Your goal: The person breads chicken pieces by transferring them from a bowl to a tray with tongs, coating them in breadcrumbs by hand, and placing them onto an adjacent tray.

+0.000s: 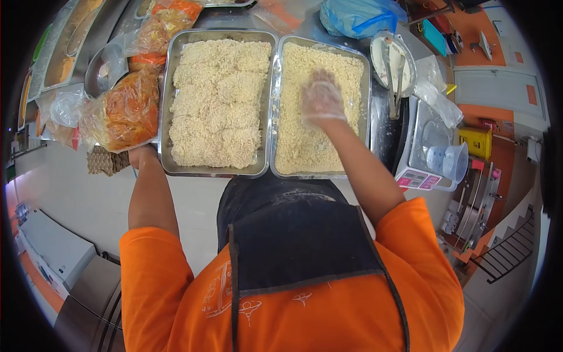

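Observation:
My right hand (324,94), in a clear plastic glove and blurred, lies palm down over pale breadcrumbs (303,145) in the right metal tray (279,105). Its fingertips are unclear, and whatever may be under the palm is hidden. Beside it, the left metal tray (165,105) holds several crumb-coated pieces (220,103) packed close together. My left hand (143,156) is at the table edge by that tray's near left corner. A clear plastic bag of orange marinated food (127,110) lies just above it, and its fingers are mostly hidden.
Tongs (389,70) rest across a bowl of white powder (409,61) at right. Nearby stand a digital scale (418,176) with a plastic measuring jug (448,160) and a blue plastic bag (358,17). A metal bowl (93,75) and egg cartons (103,162) are at left.

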Motion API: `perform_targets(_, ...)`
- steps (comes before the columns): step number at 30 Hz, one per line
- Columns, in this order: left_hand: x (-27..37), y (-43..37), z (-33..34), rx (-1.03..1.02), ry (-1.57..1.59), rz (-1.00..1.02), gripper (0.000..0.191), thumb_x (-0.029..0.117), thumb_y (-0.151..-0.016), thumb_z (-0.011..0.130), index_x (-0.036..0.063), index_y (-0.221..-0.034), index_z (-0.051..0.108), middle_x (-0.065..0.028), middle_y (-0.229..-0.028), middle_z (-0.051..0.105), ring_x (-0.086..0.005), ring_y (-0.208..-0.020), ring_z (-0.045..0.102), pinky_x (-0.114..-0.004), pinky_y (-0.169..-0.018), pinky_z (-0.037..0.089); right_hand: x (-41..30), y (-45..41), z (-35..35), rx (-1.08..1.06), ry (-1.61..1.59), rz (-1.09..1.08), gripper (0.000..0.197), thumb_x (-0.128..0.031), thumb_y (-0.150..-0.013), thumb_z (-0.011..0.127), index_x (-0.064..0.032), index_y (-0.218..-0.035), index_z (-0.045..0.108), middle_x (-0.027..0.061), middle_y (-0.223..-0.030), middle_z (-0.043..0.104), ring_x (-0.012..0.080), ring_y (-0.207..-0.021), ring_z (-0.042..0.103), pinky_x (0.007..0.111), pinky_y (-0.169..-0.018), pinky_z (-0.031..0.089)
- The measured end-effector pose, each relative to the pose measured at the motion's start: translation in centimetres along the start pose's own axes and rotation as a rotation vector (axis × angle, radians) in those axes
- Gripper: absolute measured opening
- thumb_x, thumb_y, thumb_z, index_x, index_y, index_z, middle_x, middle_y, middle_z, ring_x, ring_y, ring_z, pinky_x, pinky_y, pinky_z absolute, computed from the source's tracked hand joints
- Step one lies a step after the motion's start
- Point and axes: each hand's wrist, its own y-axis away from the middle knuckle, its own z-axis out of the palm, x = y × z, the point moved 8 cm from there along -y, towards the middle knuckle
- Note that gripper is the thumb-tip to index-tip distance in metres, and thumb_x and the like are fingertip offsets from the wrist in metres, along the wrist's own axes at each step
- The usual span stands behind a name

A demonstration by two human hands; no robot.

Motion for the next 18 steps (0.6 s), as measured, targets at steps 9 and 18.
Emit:
perform_targets(9, 0.6, -0.2, 0.4, 0.02, -0.062, 0.05, 0.054, 0.051, -0.084, 0.058, 0.0121, -0.121, 0.058, -0.0035, -0.112, 0.063, -0.0175, -0.092, 0.063, -0.033, -0.073, 0.051, 0.7, 0.7, 1.8, 0.013, 0.139, 0.02, 0.063, -0.04, -0.095, 0.031, -0.0013, -0.144, 0.024, 0.0186, -0.15, 0.021, 0.0312, -0.141, 0.016, 0.051, -0.113, 0.011)
perform_targets(18, 1.9, 4.4, -0.6, 0.056, 0.307, -0.062, 0.048, 0.05, -0.08, 0.062, 0.0083, -0.102, 0.066, -0.0095, -0.094, 0.068, -0.0199, -0.086, 0.065, -0.032, -0.071, 0.051, 8.0, 0.1, -3.3, 0.077, -0.5, 0.461, 0.06, -0.046, -0.093, 0.038, 0.0023, -0.127, 0.047, 0.0184, -0.11, 0.059, 0.0322, -0.097, 0.057, 0.04, -0.084, 0.044)
